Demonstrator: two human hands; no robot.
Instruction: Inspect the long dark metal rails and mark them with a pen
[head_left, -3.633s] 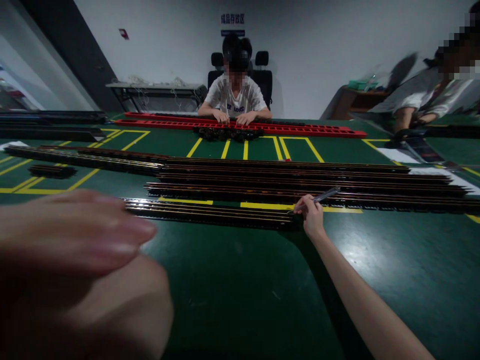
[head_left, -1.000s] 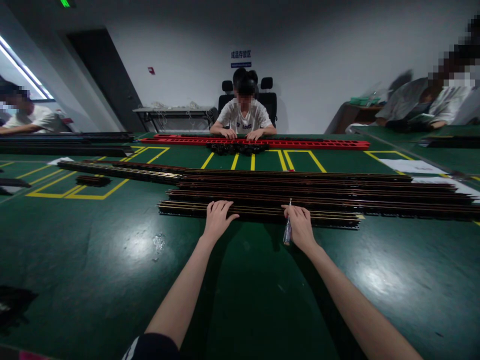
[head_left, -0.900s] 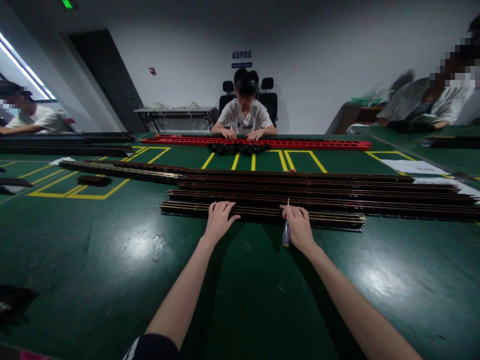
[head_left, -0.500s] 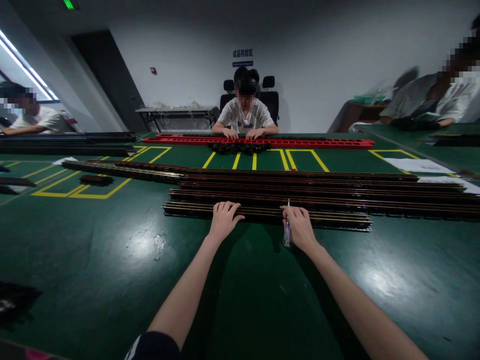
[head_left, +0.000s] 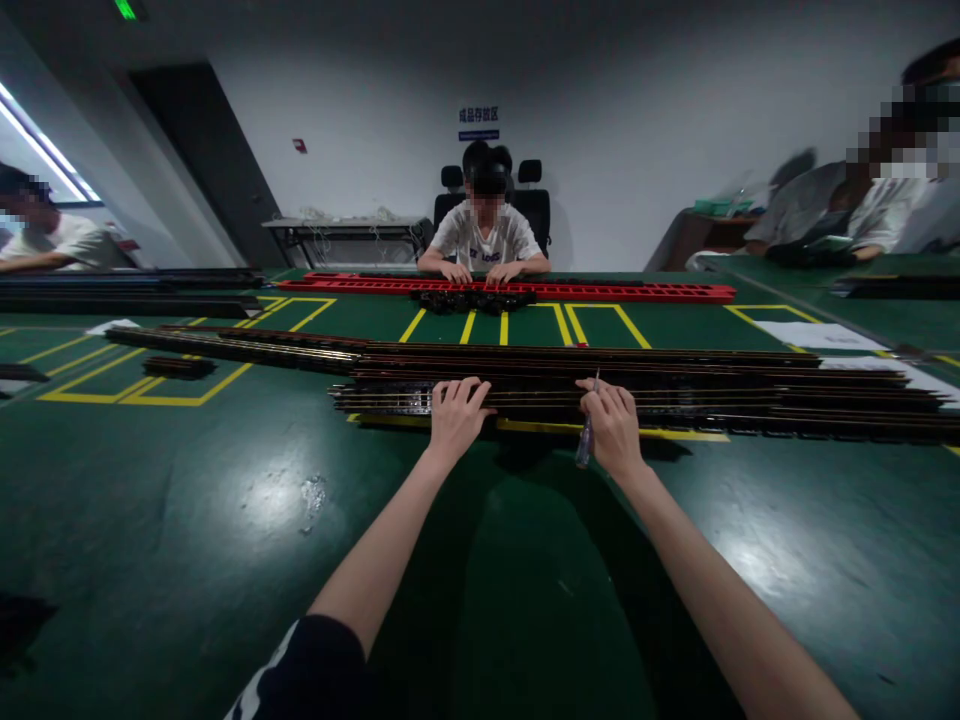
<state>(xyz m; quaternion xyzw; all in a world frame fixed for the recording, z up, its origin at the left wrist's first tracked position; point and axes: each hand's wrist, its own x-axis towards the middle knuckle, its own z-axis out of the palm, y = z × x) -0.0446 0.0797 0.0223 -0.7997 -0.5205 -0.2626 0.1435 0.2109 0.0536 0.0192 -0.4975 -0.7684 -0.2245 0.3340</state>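
Observation:
Between my two hands is a long, dark slotted rail (head_left: 532, 397) with thin gold-coloured edges. It is lifted a little off the table, with its shadow below it. My left hand (head_left: 456, 418) grips it left of its middle, fingers over the top and thumb toward the right. My right hand (head_left: 616, 428) grips it farther right. A slim screwdriver (head_left: 584, 447) with a clear handle is also in my right hand, blade pointing up. Similar dark rails (head_left: 847, 402) lie side by side just behind the lifted one, partly hidden by it.
More rails (head_left: 247, 345) reach to the left, near a short dark bundle (head_left: 178, 368). The green table (head_left: 225, 560) has yellow tape outlines. Across it, a person (head_left: 484, 235) works at a red rack (head_left: 637, 291). Other people sit left and right. White papers (head_left: 817, 335) lie at right.
The rail has come up off the table and moved slightly away from me, with both hands on it. Yellow tape now shows beneath it. The view has shifted slightly.

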